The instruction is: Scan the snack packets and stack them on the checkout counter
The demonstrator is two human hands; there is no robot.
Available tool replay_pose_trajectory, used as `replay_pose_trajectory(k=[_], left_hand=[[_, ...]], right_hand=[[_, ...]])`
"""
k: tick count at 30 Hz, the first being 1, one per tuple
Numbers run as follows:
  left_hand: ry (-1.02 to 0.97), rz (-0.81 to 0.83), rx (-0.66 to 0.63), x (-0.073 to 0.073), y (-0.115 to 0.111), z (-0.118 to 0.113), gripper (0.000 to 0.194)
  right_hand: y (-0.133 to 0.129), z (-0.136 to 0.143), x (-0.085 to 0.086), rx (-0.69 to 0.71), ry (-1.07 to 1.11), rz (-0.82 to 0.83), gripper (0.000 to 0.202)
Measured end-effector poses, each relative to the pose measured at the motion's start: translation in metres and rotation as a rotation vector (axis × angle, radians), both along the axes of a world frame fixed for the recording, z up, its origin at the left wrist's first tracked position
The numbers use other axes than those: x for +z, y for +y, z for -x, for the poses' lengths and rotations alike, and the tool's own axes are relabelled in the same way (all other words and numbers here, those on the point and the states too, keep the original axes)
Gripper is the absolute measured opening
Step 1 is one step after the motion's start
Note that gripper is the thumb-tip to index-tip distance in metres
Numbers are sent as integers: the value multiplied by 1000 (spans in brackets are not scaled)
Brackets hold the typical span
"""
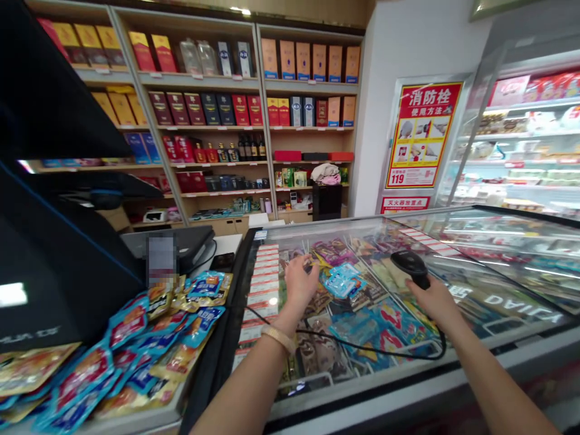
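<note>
My right hand (435, 299) grips a black barcode scanner (409, 264) by its handle, over the glass top of a chest freezer (312, 232). The scanner's black cable (362, 347) loops back across the glass to the left. My left hand (301, 279), with a bracelet at the wrist, is over the glass with its fingers curled together. Something small and dark shows at its fingertips, too unclear to name. Just right of it, blue snack packets (344, 281) lie on the glass. Colourful packaged goods show through the lid below.
At the left, a pile of blue and gold snack packets (149, 356) lies beside a black checkout terminal (54, 241). Shelves (203, 84) of boxes and bottles line the back wall. A lit display fridge (534, 133) stands at the right.
</note>
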State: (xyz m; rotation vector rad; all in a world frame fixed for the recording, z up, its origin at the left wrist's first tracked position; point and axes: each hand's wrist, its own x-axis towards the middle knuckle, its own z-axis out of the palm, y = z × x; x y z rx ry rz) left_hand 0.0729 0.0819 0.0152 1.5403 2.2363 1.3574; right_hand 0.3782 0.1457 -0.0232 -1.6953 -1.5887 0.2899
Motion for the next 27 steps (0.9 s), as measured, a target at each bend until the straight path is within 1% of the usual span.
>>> replay_pose_trajectory(k=[1, 3, 4, 5, 6, 9, 11, 13, 14, 16, 19, 24, 27], left_hand=[[16, -66, -5, 8, -12, 15, 32], [72, -259, -25, 22, -42, 53, 30], [98, -325, 1, 28, -58, 75, 30], [126, -363, 55, 33, -76, 97, 32], [158, -373, 116, 36, -93, 120, 33], [228, -316, 321, 42, -144, 181, 39], [265, -242, 436, 42, -172, 212, 42], [300, -131, 528, 39, -195, 235, 49], [317, -62, 549, 38, -204, 243, 53], [354, 93, 540, 33, -216, 253, 60], [390, 277, 496, 28, -224, 259, 59], [385, 443, 452, 26, -225, 260, 47], [445, 468, 440, 23, -224, 265, 43]], right_hand=[[-1, 3, 3, -3, 9, 12, 43], [-4, 13, 10, 14, 34, 36, 46], [-6, 19, 13, 25, 40, 16, 47], [-8, 26, 17, 40, 43, -12, 46], [-11, 33, 19, 59, 42, -43, 46], [-19, 53, 24, 120, 28, -99, 45], [-24, 64, 26, 156, 21, -97, 45], [-29, 73, 27, 188, 24, -102, 44], [-31, 77, 29, 207, 32, -111, 43], [-37, 86, 32, 243, 49, -127, 41], [-47, 101, 37, 281, 59, -127, 39], [-63, 131, 39, 419, 30, -158, 36], [-73, 149, 36, 524, -5, -172, 34]])
